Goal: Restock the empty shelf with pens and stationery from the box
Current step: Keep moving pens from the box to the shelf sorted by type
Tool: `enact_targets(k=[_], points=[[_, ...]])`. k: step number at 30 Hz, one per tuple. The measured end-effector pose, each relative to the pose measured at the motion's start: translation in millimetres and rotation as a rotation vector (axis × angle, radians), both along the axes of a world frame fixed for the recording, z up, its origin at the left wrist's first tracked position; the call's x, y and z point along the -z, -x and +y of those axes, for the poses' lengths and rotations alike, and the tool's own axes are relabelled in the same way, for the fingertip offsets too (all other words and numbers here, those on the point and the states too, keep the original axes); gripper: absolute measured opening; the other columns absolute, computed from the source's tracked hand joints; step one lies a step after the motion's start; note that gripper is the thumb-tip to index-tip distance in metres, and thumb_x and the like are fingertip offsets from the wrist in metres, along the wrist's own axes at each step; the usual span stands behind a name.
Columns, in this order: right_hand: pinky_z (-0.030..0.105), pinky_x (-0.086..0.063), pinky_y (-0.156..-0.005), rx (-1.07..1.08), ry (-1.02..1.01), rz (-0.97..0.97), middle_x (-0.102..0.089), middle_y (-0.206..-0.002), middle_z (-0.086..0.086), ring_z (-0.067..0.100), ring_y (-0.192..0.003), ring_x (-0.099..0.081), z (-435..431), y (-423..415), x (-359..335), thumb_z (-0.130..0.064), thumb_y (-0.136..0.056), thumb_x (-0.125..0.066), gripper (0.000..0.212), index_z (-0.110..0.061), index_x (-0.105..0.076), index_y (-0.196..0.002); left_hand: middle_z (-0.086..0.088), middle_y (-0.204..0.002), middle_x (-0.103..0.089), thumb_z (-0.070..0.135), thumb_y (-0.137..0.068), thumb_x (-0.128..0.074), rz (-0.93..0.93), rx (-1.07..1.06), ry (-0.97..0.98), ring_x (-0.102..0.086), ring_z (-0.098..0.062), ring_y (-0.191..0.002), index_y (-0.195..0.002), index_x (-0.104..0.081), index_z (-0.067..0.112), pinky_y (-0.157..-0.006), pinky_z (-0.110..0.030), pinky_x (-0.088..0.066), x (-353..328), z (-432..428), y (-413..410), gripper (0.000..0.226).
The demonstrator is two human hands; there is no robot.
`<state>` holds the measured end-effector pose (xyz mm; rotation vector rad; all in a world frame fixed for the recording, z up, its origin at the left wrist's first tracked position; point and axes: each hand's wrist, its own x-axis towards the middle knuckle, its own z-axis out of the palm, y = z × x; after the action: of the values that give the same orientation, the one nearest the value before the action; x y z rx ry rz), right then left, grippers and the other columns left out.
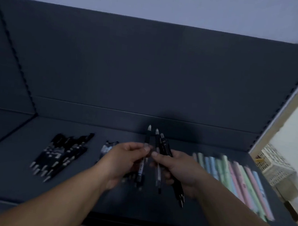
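Pens point(163, 145) held upright just above the shelf point(82, 194), between black pen row point(62, 152) and pastel pen row point(233, 175): one pinched at left hand point(124, 157) fingertips, a few clamped in curled right hand point(181, 168). Likely risk: loose right-hand bundle slipping while being sorted, then rolling off the front edge or scattering the laid rows. Blurred, exact count unclear.

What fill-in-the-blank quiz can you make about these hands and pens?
1. The left hand and the right hand each hold ____ above the shelf.
2. The pastel pens lie on the shelf's ____ side.
3. The pile of black pens lies to the ____ of both hands.
Missing words: pens; right; left.
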<state>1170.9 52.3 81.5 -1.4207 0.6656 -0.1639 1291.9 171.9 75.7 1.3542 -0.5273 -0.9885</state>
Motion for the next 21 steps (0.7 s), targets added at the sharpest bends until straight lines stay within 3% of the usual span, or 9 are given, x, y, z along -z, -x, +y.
enact_targets(k=[3,7,9,12,14,17,19,21], points=[[0.019,-0.032,-0.039,0.095,-0.011,-0.028,-0.057,-0.062,-0.003,0.006,-0.044,-0.042,25,-36,7,-0.026,-0.085,-0.072,0.014,-0.015,-0.065,-0.085,-0.004,-0.084,-0.074,0.013,-0.09,-0.061,0.006,-0.022,0.0,-0.07,-0.013,-0.07,-0.102,-0.068,0.009,-0.06,-0.023,-0.055,4,30,-38,0.015],[0.021,-0.034,-0.038,0.217,0.053,-0.014,-0.06,-0.059,-0.004,0.008,-0.043,-0.041,48,-71,20,-0.025,-0.085,-0.073,0.015,-0.014,-0.064,-0.08,-0.004,-0.095,-0.072,0.014,-0.089,-0.064,-0.07,-0.074,-0.069,-0.064,-0.015,-0.079,-0.112,-0.067,0.012,-0.068,-0.027,-0.052,16,64,-84,0.023],[0.022,-0.035,-0.039,0.26,0.101,0.019,-0.059,-0.058,-0.005,0.008,-0.043,-0.041,54,-80,27,-0.026,-0.084,-0.074,0.015,-0.013,-0.066,-0.082,-0.001,-0.102,-0.07,0.018,-0.088,-0.067,-0.198,-0.082,-0.139,-0.062,-0.013,-0.083,-0.115,-0.066,0.016,-0.07,-0.028,-0.05,22,75,-103,0.027],[0.022,-0.035,-0.039,0.324,0.117,0.052,-0.051,-0.052,-0.006,0.008,-0.042,-0.04,55,-87,32,-0.029,-0.081,-0.076,0.016,-0.016,-0.068,-0.083,0.015,-0.089,-0.072,0.022,-0.086,-0.069,-0.429,-0.086,-0.148,-0.065,-0.001,-0.079,-0.096,-0.07,0.032,-0.065,-0.011,-0.047,27,81,-119,0.014],[0.021,-0.035,-0.038,0.354,0.169,0.054,-0.048,-0.047,-0.009,0.007,-0.039,-0.042,52,-89,30,-0.031,-0.08,-0.077,0.016,-0.018,-0.069,-0.082,0.017,-0.088,-0.071,0.024,-0.084,-0.071,-0.571,-0.08,-0.088,-0.064,0.007,-0.079,-0.091,-0.071,0.037,-0.065,-0.003,-0.044,24,77,-123,0.014],[0.013,-0.04,-0.041,0.408,0.353,0.007,-0.063,-0.051,-0.013,-0.002,-0.042,-0.054,40,-90,25,-0.024,-0.076,-0.081,0.011,-0.022,-0.071,-0.081,0.015,-0.088,-0.058,0.018,-0.081,-0.074,-0.861,-0.068,0.023,-0.057,0.005,-0.077,-0.09,-0.069,0.047,-0.069,-0.002,-0.041,20,66,-127,0.03],[0.003,-0.04,-0.051,0.371,0.57,-0.001,-0.07,-0.069,-0.012,-0.008,-0.057,-0.06,31,-90,22,-0.016,-0.073,-0.082,0.018,-0.03,-0.071,-0.075,0.015,-0.084,-0.053,0.008,-0.082,-0.071,-1.052,-0.021,0.075,-0.055,-0.002,-0.074,-0.096,-0.074,0.038,-0.069,-0.002,-0.038,21,60,-129,0.033],[-0.001,-0.038,-0.061,0.269,0.809,0.045,-0.063,-0.083,-0.01,-0.007,-0.07,-0.059,24,-89,21,-0.011,-0.075,-0.08,0.031,-0.039,-0.066,-0.07,0.011,-0.081,-0.056,0.0,-0.083,-0.068,-1.188,0.049,0.073,-0.056,-0.003,-0.07,-0.101,-0.075,0.029,-0.07,-0.005,-0.04,28,55,-130,0.034]])
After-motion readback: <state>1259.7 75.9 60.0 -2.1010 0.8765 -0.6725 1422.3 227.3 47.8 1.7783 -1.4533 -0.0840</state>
